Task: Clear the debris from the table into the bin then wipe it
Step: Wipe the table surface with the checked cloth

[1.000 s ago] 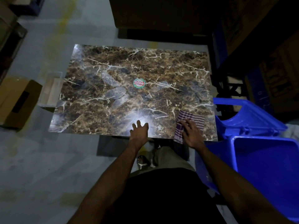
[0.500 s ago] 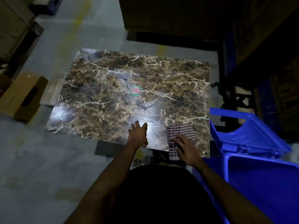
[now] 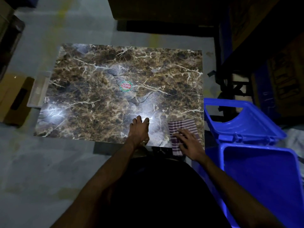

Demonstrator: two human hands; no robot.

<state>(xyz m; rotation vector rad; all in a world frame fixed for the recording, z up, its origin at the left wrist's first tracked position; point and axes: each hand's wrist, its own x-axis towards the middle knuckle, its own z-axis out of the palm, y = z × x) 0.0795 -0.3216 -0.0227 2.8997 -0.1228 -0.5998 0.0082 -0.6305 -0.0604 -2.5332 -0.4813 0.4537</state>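
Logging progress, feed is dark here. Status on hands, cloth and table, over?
Left hand flat on the table, open. Right hand pressing the striped cloth at the near right corner. Blue bin open alongside. No debris visible, only a round sticker.

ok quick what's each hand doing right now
Left hand: open, fingers flat on the table, holding nothing.
Right hand: open, fingers pressing flat on the striped cloth at the table's near right corner.
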